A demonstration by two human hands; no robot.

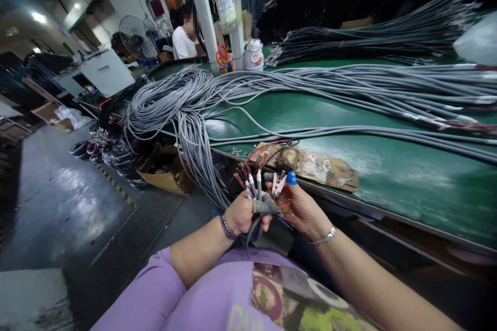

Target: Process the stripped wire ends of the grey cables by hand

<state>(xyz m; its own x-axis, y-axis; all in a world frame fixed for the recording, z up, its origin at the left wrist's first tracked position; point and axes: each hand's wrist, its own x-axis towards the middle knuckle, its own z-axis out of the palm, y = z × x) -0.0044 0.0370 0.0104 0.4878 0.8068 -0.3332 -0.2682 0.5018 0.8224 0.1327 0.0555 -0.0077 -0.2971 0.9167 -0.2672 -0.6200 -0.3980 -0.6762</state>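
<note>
My left hand (241, 214) is closed around a bundle of grey cables (259, 186) near their stripped ends, where thin coloured wires (243, 171) fan out. A dark grey wrap (265, 207) crosses the bundle at my fingers. My right hand (305, 212), with a blue cover (291, 178) on the thumb tip, is just to the right of the bundle. Between its thumb and fingers sits a small pale pink clip (278, 184). Fine reddish wires pass by the right palm; some of its fingers are hidden.
A worn wooden board (326, 169) lies along the edge of the green table (349, 108). Long grey cables (310, 80) cross the table and hang over its edge. Black cables (373, 26) lie behind. A cardboard box (166, 173) is on the floor; another person (184, 41) sits farther back.
</note>
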